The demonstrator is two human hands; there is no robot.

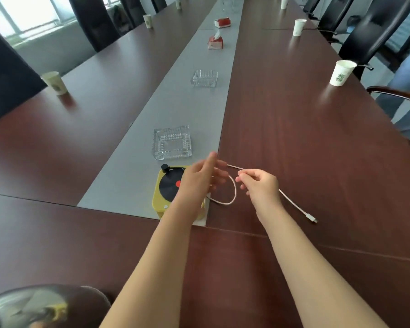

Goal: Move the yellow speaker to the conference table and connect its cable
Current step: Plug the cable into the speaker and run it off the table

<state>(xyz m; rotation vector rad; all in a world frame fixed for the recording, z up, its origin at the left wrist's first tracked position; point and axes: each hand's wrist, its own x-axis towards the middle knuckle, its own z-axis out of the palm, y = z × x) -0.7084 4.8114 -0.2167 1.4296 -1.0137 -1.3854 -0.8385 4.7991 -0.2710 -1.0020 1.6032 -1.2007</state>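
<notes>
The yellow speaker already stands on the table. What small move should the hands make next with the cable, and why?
Probably the right hand should slide along the cable to its plug. It pinches the cable mid-length, the plug lies loose on the table, and a loop lies beside the yellow speaker. The left hand, above the speaker, may hold the loop too.

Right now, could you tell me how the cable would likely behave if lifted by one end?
Probably floppy: the cable curls in a loop beside the speaker. Likely light, since the right hand holds it with a fingertip pinch. Its free plug would probably dangle.
</notes>
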